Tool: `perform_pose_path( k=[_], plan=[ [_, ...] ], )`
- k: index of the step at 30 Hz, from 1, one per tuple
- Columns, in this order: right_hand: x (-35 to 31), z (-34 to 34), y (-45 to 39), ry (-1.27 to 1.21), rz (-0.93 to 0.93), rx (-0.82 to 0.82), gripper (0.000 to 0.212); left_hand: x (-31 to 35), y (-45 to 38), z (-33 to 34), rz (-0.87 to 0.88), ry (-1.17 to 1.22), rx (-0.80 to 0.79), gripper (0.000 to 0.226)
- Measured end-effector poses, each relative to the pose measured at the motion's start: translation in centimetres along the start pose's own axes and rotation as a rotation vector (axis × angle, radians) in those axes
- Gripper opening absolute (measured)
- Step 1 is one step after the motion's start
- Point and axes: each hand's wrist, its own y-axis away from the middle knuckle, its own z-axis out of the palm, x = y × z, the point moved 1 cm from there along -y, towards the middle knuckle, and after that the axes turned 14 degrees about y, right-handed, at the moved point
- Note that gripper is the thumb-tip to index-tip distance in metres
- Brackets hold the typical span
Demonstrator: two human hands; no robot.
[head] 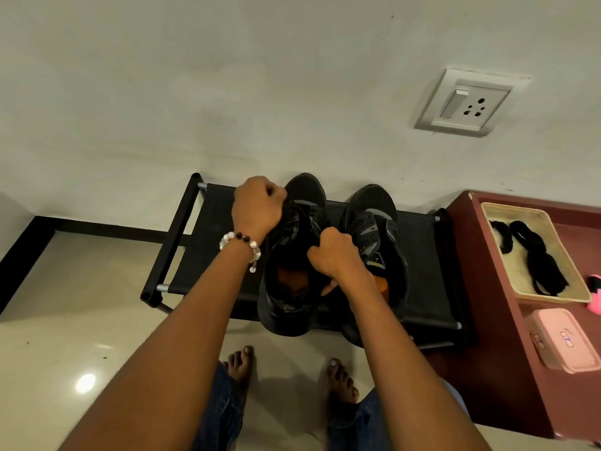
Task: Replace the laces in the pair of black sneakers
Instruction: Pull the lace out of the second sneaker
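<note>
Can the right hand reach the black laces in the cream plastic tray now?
Probably not yet: the right hand grips the left black sneaker. The black laces lie uncovered in the cream plastic tray.

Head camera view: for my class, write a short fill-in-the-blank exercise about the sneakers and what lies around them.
1. Both hands work on the ____ sneaker of the pair.
2. The sneakers stand on a black ____ against the wall.
3. The black laces lie in a cream ____ on the red cabinet.
4. A bead bracelet is on the ____ wrist.

Missing words: left; rack; tray; left
</note>
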Motion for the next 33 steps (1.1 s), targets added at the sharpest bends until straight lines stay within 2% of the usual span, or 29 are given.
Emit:
perform_pose_path(
  k=[2,4,6,8,9,12,13,15,17,20,22,24,26,28,31,33],
  plan=[
    [0.0,0.0,0.0,-0.017,0.001,0.0,0.024,-0.1,-0.3,-0.7,-0.232,0.384,0.048,0.023],
    [-0.1,0.0,0.2,-0.014,0.003,0.005,0.024,0.3,-0.2,-0.9,-0.381,0.631,0.02,0.021],
    [-0.2,0.0,0.2,0.001,0.001,0.015,0.026,0.8,-0.1,-0.8,-0.432,0.806,-0.025,0.015],
    [-0.2,0.0,0.3,0.007,0.001,0.019,0.027,1.0,0.1,-0.5,-0.403,0.828,-0.067,0.007],
    [-0.3,0.0,0.4,0.012,0.001,0.02,0.027,1.0,0.3,-0.4,-0.338,0.718,-0.092,0.006],
    [-0.4,-0.2,0.6,0.043,0.0,0.022,0.027,0.7,0.6,0.1,0.019,0.098,-0.278,0.013],
    [-0.4,-0.2,0.6,0.051,0.004,0.021,0.027,0.5,0.7,0.3,0.09,-0.077,-0.364,0.014],
    [-0.4,-0.1,0.6,0.066,0.008,0.023,0.028,0.3,0.9,0.7,0.105,-0.267,-0.469,0.018],
    [-0.4,0.0,0.5,0.063,0.011,0.025,0.029,0.4,1.0,0.8,0.128,-0.333,-0.428,0.018],
    [-0.3,0.1,0.3,0.043,0.015,0.032,0.029,1.1,1.4,1.3,0.276,-0.501,-0.318,0.013],
    [-0.3,0.2,0.2,0.034,0.012,0.035,0.03,1.1,1.7,1.7,0.359,-0.603,-0.256,0.018],
    [-0.2,0.2,0.2,0.028,0.009,0.035,0.03,0.7,1.3,1.8,0.36,-0.61,-0.24,0.023],
    [-0.2,0.2,0.3,0.019,0.013,0.033,0.029,0.4,0.6,1.4,0.257,-0.43,-0.25,0.027],
    [-0.2,0.1,0.3,0.007,0.016,0.026,0.027,0.5,0.0,0.7,0.112,-0.143,-0.233,0.032],
    [-0.3,0.0,0.4,0.001,0.016,0.024,0.027,1.3,-0.2,-0.5,-0.15,0.556,-0.117,0.023],
    [-0.3,0.1,0.4,0.002,0.014,0.032,0.029,2.0,-0.3,-1.3,-0.238,1.034,-0.052,0.018]
  ],
)
